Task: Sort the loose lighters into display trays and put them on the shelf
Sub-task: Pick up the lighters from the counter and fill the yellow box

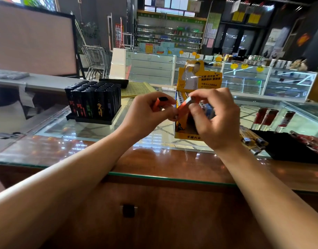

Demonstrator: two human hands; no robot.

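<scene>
My left hand [145, 114] grips an orange lighter with a black top [159, 103] above the glass counter. My right hand [214, 115] pinches a second orange lighter [184, 106] just in front of the yellow cardboard display tray [199, 78], which holds rows of lighters. The two hands are close together, with the lighters almost touching. To the left stands a black display tray [97, 121] filled with black lighters. Several loose yellow lighters [251, 141] lie on the counter right of my right wrist.
Three red lighters [269, 117] stand upright at the right, beside a black cloth [291, 150] with more red lighters on it. A yellow pad [136, 89] lies behind the trays. The counter's wooden front edge [154, 164] runs below my forearms. Glass showcases stand beyond.
</scene>
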